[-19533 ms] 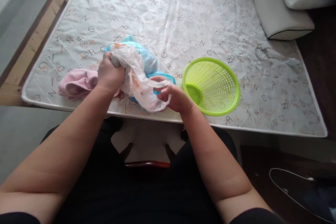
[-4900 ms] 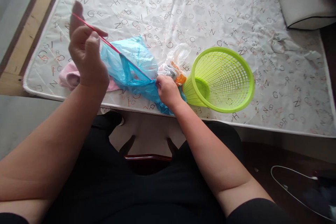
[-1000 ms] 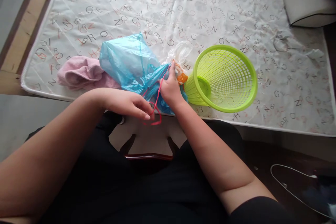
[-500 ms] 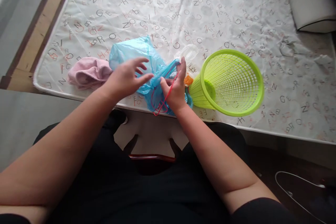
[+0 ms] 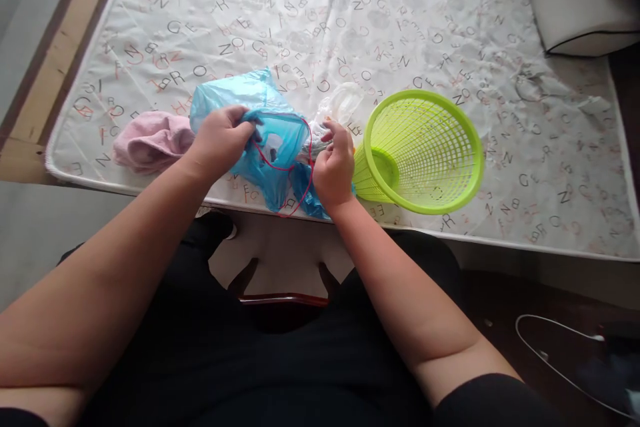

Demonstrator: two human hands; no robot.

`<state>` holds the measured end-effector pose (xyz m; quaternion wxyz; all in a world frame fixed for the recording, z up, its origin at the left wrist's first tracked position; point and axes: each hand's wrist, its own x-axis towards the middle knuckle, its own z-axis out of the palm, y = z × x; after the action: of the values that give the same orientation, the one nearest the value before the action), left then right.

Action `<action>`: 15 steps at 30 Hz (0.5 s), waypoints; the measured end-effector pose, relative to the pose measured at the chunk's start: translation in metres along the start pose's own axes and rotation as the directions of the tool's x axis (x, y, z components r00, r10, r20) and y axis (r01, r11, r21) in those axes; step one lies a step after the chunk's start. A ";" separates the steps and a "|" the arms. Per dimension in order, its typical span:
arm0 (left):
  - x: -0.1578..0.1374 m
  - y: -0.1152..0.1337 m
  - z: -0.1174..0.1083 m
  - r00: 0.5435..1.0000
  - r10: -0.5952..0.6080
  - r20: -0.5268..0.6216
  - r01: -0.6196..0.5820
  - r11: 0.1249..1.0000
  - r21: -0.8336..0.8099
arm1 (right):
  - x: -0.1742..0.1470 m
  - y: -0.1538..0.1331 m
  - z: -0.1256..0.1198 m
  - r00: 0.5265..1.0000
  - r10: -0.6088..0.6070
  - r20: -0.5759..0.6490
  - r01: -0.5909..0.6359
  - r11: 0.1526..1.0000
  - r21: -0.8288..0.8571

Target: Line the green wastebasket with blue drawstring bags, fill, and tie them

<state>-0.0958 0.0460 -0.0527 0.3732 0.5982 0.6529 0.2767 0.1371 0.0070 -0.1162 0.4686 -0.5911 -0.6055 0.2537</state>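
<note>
A thin light-blue plastic bag (image 5: 235,90) with a red drawstring (image 5: 301,200) lies near the table's front edge. My left hand (image 5: 225,141) is closed on its gathered rim, thumb against fingers, with part of the bag's mouth hanging open to the right. My right hand (image 5: 336,163) is curled, and the red string runs up to its thumb side, pinched there as far as I can see. Beneath and behind the right hand lie a darker blue crumpled bag (image 5: 306,193) and a whitish plastic bag (image 5: 345,103), both partly hidden.
A lime-green mesh basket (image 5: 473,160) stands tilted toward me just right of my right hand. Left of the bag lies a crumpled pink cloth (image 5: 153,141). A pale bulky object with black piping (image 5: 575,7) sits at the far right of the letter-printed tablecloth (image 5: 400,33).
My left hand has closed on the bag's rim and drawn it left, spreading the mouth. The bunched blue plastic has left my right hand. The view has shifted slightly.
</note>
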 end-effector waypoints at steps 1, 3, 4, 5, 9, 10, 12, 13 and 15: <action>0.000 0.002 0.002 1.000 -0.016 0.005 0.016 0.999 -0.046 | -0.002 -0.005 -0.003 0.999 -0.047 0.020 0.048 0.999 -0.014; -0.002 0.006 0.008 0.999 -0.033 0.032 0.036 0.993 -0.114 | -0.007 -0.016 -0.004 0.978 -0.165 0.130 0.167 0.986 -0.006; -0.003 0.009 0.011 0.998 -0.036 0.048 0.042 0.989 -0.142 | -0.009 -0.021 -0.002 0.952 -0.225 0.205 0.226 0.974 0.019; -0.004 0.012 0.014 0.997 -0.039 0.063 0.049 0.985 -0.166 | -0.012 -0.024 0.001 0.920 -0.274 0.280 0.272 0.961 0.047; -0.017 0.025 0.021 0.971 -0.085 0.223 0.136 0.965 -0.224 | -0.019 -0.011 0.019 0.878 -0.164 0.450 0.206 0.977 -0.046; -0.022 0.029 0.020 0.943 -0.092 0.321 0.169 0.961 -0.221 | -0.019 -0.004 0.022 0.886 -0.080 0.457 0.142 0.984 -0.104; -0.033 0.038 0.015 0.835 -0.069 0.547 0.205 0.959 -0.193 | -0.017 0.008 0.023 0.886 0.037 0.461 0.044 0.985 -0.164; -0.037 0.042 0.011 0.761 -0.040 0.647 0.199 0.964 -0.174 | -0.016 0.013 0.022 0.879 0.051 0.475 0.023 0.989 -0.149; -0.042 0.046 0.001 0.640 0.018 0.768 0.145 0.979 -0.144 | -0.013 0.017 0.021 0.880 0.021 0.474 0.013 0.997 -0.070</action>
<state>-0.0683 0.0105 -0.0092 0.6797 0.5965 0.4243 0.0462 0.1254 0.0024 -0.1439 0.2841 -0.5286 -0.7093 0.3699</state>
